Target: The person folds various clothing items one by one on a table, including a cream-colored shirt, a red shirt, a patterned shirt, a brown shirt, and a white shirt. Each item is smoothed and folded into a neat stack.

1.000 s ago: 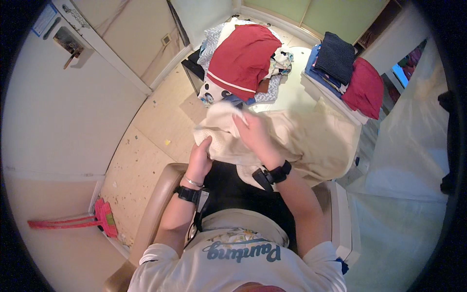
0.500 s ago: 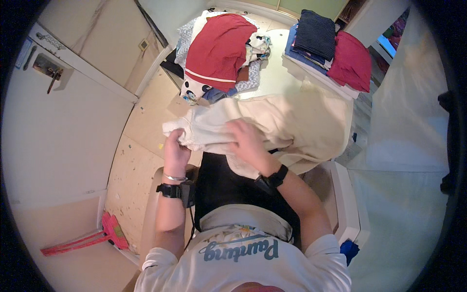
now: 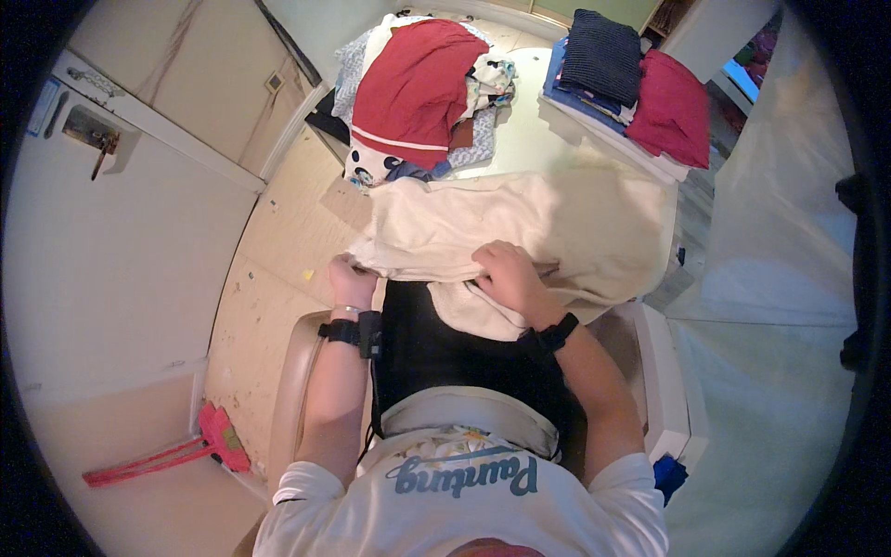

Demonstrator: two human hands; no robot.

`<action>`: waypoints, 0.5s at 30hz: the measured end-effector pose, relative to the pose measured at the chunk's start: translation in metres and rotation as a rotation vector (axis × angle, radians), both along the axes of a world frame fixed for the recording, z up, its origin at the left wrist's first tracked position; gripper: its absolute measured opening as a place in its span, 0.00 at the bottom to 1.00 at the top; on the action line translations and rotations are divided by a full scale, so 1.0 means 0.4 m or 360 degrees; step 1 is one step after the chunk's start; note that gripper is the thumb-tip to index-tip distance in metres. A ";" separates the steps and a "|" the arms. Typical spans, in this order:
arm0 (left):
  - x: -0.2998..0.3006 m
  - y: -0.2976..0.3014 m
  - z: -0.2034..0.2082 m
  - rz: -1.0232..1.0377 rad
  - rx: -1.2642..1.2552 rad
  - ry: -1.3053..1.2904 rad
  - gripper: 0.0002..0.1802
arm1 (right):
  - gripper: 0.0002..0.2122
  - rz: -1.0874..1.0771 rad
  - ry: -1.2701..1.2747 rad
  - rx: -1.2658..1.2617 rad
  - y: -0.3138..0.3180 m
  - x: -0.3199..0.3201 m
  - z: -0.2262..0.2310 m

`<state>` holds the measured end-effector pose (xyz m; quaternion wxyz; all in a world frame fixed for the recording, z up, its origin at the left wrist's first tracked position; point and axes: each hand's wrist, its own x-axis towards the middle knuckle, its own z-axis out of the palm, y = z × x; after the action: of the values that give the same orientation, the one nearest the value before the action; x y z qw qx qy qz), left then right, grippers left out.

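A cream-white cloth garment [image 3: 445, 218] lies spread over the near part of the table, and one edge hangs down over my lap. At its left end, my left hand [image 3: 353, 280] is closed on the near corner of the fabric. My right hand [image 3: 508, 272] grips the near edge further right, its fingers curled over the cloth. Some fingertips of both hands are hidden in the folds. The garment's right part lies flat in shadow.
Behind it, a loose heap of clothes topped by a red garment [image 3: 418, 88] sits at the far left. Neatly folded clothes with a dark striped piece [image 3: 603, 60] and a crimson piece [image 3: 670, 107] stand far right. A white door [image 3: 121, 251] is at left.
The garment's left end, lifted and bunched before, now lies flatter and spread out. My left hand has come down and nearer, and my right hand has shifted right along the near edge.
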<state>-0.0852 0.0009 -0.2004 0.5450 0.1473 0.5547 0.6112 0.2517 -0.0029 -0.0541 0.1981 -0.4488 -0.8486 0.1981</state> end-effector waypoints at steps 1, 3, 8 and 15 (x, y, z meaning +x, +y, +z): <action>0.005 -0.006 -0.028 0.0169 -0.0135 0.0143 0.22 | 0.09 -0.0070 -0.0040 0.0083 0.003 0.011 -0.030; 0.077 0.000 0.015 0.0573 -0.0463 0.0596 0.21 | 0.10 -0.0213 -0.0125 0.0254 0.015 0.036 -0.067; 0.200 -0.036 0.227 -0.0476 0.0216 0.2179 0.19 | 0.05 -0.0210 -0.0365 0.0530 0.034 0.060 -0.057; 0.225 -0.047 0.293 -0.1143 0.0394 0.2420 0.13 | 0.02 -0.0257 0.0187 0.0185 0.059 0.112 0.032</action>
<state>0.0050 -0.0179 -0.0831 0.1649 0.7437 0.6188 0.1922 0.2964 0.0207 -0.0415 0.2884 -0.4910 -0.8067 0.1578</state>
